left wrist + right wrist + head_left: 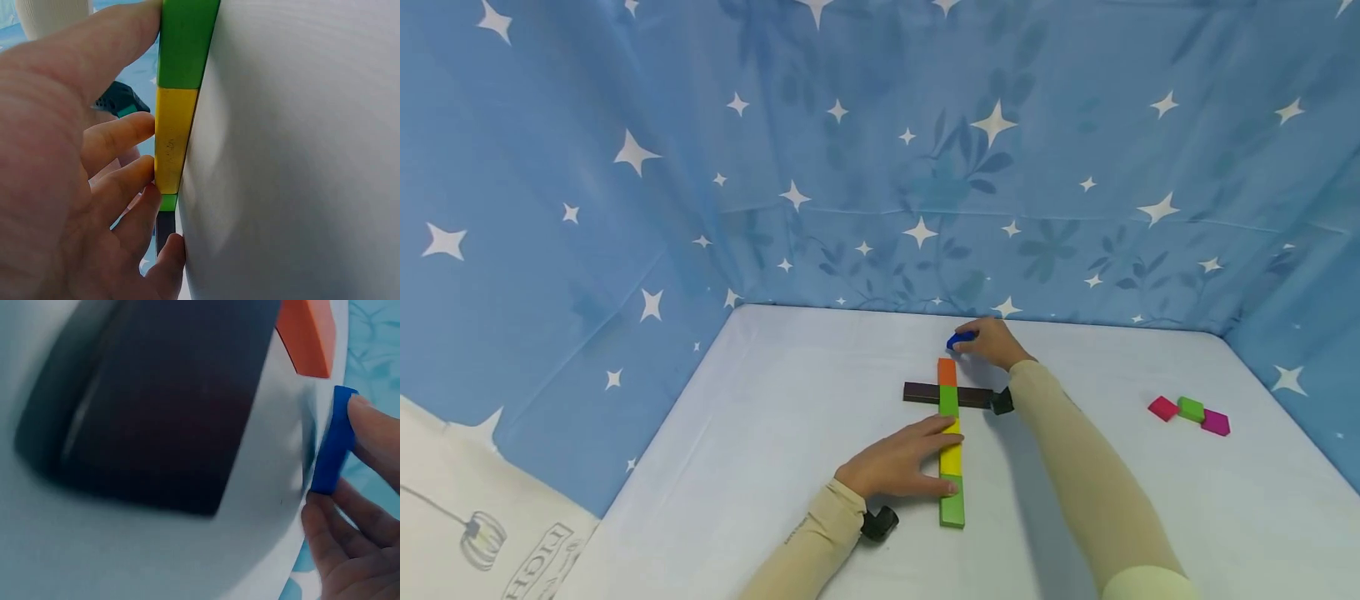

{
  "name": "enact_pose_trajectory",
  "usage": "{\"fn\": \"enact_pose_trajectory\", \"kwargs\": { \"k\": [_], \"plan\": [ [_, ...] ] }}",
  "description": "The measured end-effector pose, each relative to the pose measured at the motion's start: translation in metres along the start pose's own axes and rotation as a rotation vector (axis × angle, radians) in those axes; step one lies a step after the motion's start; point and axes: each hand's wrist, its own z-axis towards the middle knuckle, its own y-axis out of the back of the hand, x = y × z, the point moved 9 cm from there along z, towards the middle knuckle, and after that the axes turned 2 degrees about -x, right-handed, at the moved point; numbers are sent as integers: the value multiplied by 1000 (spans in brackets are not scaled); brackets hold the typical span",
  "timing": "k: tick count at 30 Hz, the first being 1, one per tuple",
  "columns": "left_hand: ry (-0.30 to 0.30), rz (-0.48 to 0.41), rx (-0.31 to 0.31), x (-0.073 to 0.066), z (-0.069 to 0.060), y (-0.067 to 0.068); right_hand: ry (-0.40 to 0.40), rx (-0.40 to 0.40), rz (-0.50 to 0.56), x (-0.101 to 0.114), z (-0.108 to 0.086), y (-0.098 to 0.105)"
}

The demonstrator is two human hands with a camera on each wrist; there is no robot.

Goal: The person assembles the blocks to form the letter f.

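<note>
A row of coloured blocks runs away from me on the white table. Nearest is a light green block (952, 510), then a yellow block (951, 460), another green block (948, 402) and an orange block (947, 372) at the far end. Dark brown bar pieces (921, 392) stick out on both sides of the far green block. My left hand (898, 462) rests on the row, fingers spread, its thumb on the near green block and fingertips on the yellow one. Beyond the orange block, my right hand (997, 343) pinches a blue block (334, 440) between thumb and fingers.
To the right on the table lie a red block (1163, 408), a green block (1191, 409) and a magenta block (1216, 422), close together. A blue star-patterned curtain (850, 208) hangs along the table's back edge and sides.
</note>
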Motion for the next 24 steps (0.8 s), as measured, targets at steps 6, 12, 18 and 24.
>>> {"fn": "enact_pose_trajectory", "kwargs": {
  "k": [6,12,18,24],
  "plan": [
    [3,5,5,0,0,0,6,42,-77,2,3,-8],
    [3,20,-2,-1,0,2,-5,23,-66,2,-1,-7],
    [1,16,-1,-1,0,1,-15,-2,-33,5,-8,-4],
    [-1,8,1,-2,-1,1,-16,-12,-32,6,-10,-4]
  ]
}}
